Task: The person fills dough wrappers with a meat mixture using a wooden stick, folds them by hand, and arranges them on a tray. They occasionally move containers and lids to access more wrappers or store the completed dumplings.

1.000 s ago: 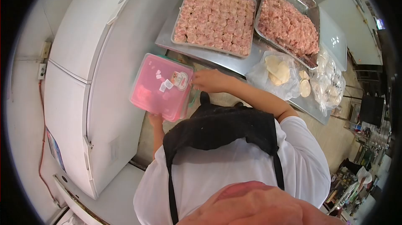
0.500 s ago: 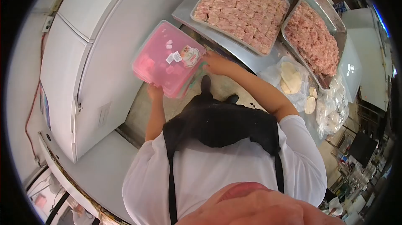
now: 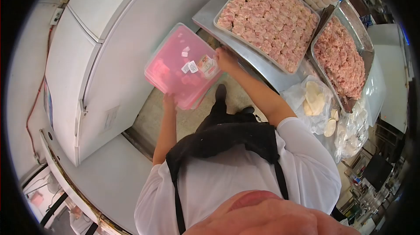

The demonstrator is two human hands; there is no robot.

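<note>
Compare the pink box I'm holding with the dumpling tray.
The pink box is plastic and lidded; the dumpling tray is metal and open. The box is gripped by the left hand and right hand; the tray lies on the counter. The box bears labels; the tray none. Both are rectangular.

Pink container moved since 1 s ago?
No. The pink container still sits off the steel table corner beside the fridge; apparent shift is camera motion.
</note>
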